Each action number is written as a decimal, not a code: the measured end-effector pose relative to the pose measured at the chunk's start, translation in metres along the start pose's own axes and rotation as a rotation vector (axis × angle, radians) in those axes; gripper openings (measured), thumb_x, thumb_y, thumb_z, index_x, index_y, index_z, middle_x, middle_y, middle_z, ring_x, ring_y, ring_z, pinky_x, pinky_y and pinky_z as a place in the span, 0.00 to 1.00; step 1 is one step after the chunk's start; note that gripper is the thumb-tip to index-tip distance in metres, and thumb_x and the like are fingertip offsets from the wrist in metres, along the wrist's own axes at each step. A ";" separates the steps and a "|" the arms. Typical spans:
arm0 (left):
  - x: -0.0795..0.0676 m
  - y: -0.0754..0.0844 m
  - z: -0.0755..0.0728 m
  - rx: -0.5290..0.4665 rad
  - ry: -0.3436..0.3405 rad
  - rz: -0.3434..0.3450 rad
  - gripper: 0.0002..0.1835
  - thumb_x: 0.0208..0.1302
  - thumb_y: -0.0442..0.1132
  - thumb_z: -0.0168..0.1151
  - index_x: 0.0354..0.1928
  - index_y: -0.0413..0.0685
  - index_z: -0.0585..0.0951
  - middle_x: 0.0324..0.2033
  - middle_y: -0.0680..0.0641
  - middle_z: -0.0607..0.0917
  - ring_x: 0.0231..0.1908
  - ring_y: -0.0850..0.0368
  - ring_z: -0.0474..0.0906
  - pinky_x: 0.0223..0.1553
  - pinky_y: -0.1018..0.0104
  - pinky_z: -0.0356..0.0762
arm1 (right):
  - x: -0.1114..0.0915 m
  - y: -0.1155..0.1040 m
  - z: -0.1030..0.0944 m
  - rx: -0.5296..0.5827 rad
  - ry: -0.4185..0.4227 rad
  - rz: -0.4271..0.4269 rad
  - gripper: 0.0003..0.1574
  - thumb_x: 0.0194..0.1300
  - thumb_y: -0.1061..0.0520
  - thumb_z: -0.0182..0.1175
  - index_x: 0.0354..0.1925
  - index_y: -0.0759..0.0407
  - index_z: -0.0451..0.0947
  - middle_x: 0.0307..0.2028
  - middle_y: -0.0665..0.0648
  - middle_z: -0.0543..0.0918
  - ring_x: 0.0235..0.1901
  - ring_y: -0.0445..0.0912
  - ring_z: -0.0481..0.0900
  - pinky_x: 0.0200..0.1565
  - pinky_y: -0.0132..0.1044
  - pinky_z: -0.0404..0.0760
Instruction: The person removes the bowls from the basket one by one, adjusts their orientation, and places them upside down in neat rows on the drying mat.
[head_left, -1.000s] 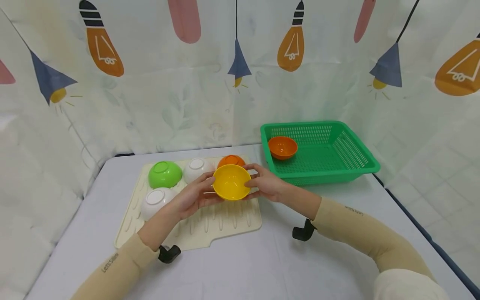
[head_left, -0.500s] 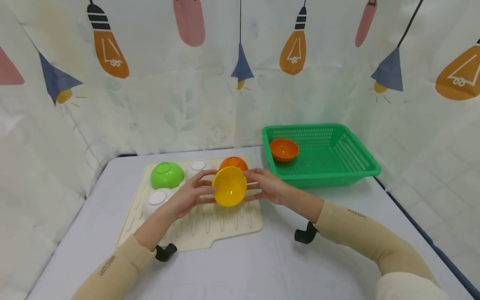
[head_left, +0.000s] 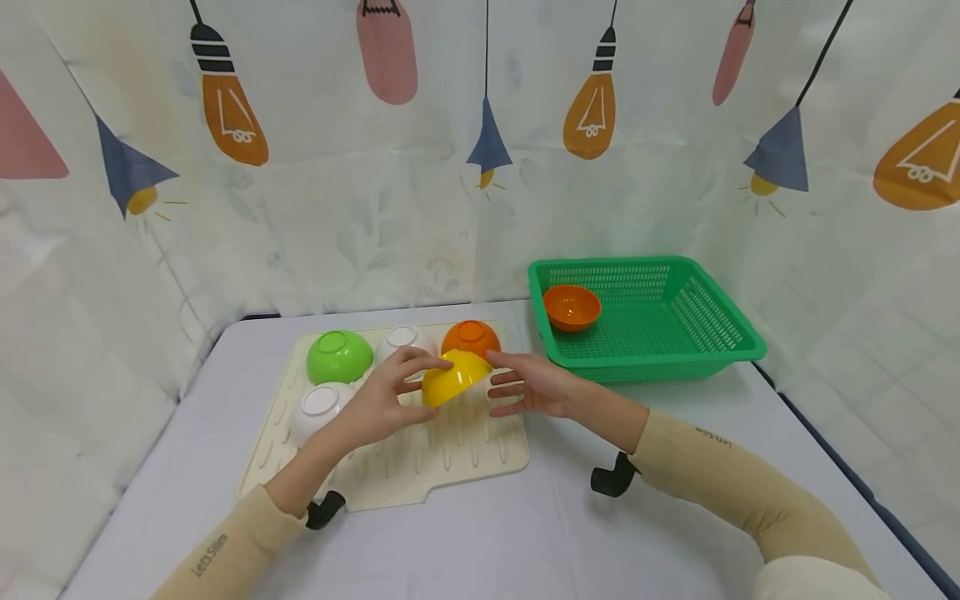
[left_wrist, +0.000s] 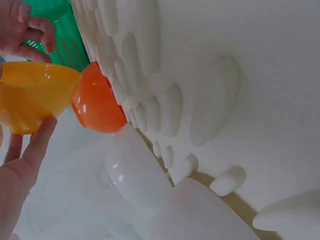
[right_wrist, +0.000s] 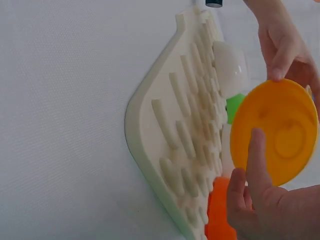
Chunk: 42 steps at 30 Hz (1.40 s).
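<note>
A yellow bowl (head_left: 452,379) is held up over the cream drying mat (head_left: 405,475), tipped so that its outer side shows. My left hand (head_left: 384,406) grips it from the left, thumb and fingers around its side. On the other side is my right hand (head_left: 542,388), its fingers spread and fairly straight close to the rim. The right wrist view shows a right finger overlapping the bowl (right_wrist: 287,115). Upside down on the mat lie an orange bowl (head_left: 471,335) just behind the yellow one, a green bowl (head_left: 339,358), and two white bowls, one at the back (head_left: 405,337) and one partly hidden by my left hand.
A green perforated basket (head_left: 660,367) stands at the back right of the white-covered table (head_left: 510,542). Inside it, at the left end, an orange bowl (head_left: 572,308) sits upright. A patterned curtain (head_left: 315,217) hangs behind the table.
The yellow bowl has turned from showing its inside to showing its outside. My right fingers have loosened from its rim and spread, while my left hand keeps hold.
</note>
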<state>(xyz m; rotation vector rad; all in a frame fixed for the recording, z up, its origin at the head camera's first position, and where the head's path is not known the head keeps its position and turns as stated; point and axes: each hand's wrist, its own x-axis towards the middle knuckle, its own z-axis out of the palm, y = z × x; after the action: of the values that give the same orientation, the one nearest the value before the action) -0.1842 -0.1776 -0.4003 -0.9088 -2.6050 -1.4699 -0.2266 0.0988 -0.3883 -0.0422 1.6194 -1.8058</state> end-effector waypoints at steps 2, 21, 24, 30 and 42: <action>-0.001 0.001 0.003 0.110 0.004 0.082 0.33 0.55 0.26 0.75 0.62 0.58 0.82 0.59 0.49 0.73 0.61 0.47 0.71 0.58 0.45 0.78 | -0.001 -0.001 0.000 -0.016 -0.013 0.000 0.41 0.76 0.40 0.58 0.73 0.63 0.61 0.68 0.70 0.64 0.68 0.66 0.66 0.52 0.53 0.84; 0.001 0.004 0.023 0.550 -0.028 0.466 0.33 0.48 0.23 0.79 0.55 0.60 0.85 0.58 0.40 0.74 0.60 0.38 0.67 0.55 0.46 0.79 | 0.001 0.001 -0.003 -0.103 -0.032 0.030 0.35 0.76 0.43 0.59 0.65 0.68 0.69 0.57 0.63 0.75 0.53 0.55 0.78 0.54 0.50 0.83; 0.001 0.006 0.025 0.568 -0.033 0.485 0.34 0.47 0.21 0.79 0.54 0.60 0.86 0.57 0.41 0.74 0.60 0.39 0.67 0.54 0.48 0.80 | 0.002 0.002 -0.003 -0.121 -0.036 0.041 0.34 0.76 0.43 0.59 0.65 0.68 0.69 0.57 0.63 0.76 0.54 0.55 0.77 0.54 0.50 0.83; 0.002 0.009 0.028 0.593 -0.048 0.512 0.32 0.50 0.20 0.76 0.54 0.60 0.87 0.57 0.41 0.74 0.61 0.38 0.67 0.55 0.49 0.80 | 0.002 0.000 -0.001 -0.161 -0.017 0.050 0.30 0.74 0.47 0.62 0.63 0.67 0.71 0.55 0.62 0.77 0.53 0.55 0.76 0.52 0.50 0.85; 0.003 0.007 0.028 0.423 -0.069 0.366 0.29 0.55 0.32 0.79 0.60 0.56 0.81 0.66 0.40 0.69 0.67 0.40 0.63 0.62 0.41 0.73 | 0.006 0.000 0.000 -0.212 0.046 0.033 0.32 0.70 0.53 0.62 0.64 0.68 0.67 0.57 0.63 0.73 0.51 0.56 0.73 0.47 0.50 0.87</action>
<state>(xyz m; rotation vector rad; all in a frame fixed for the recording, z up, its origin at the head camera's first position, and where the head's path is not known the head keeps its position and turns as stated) -0.1760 -0.1517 -0.4096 -1.2943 -2.4664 -0.7766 -0.2309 0.0961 -0.3907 -0.0706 1.8279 -1.6151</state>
